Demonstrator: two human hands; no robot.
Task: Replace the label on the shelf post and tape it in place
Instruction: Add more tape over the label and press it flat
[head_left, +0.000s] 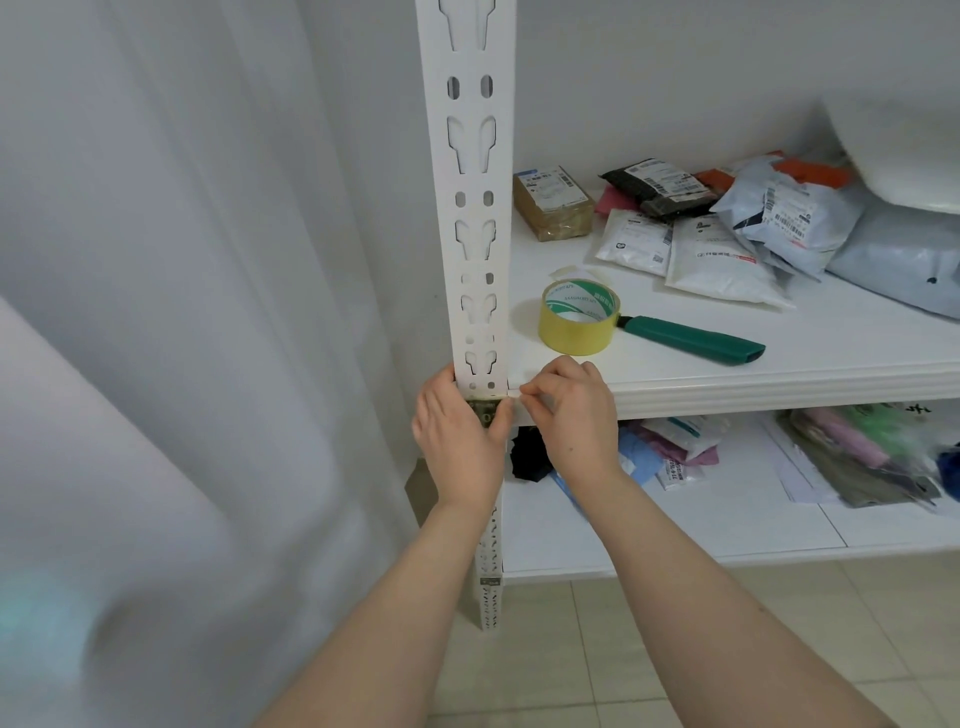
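The label (485, 414) sits on the shelf post (475, 218), level with the shelf's (727, 387) front edge. The left hand (457, 441) grips the post, thumb pressed on the label. The right hand (571, 410), fingers curled, pinches at the shelf's front left corner just beside the label; what it pinches I cannot tell. A yellow tape roll (576, 325) and a green-handled knife (691, 340) lie near that corner, with parcels (727, 234) toward the back.

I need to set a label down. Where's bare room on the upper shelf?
Bare: the shelf between the post and the box, behind the tape roll; the front strip right of the knife. Crowded: the back right, heaped with parcels.
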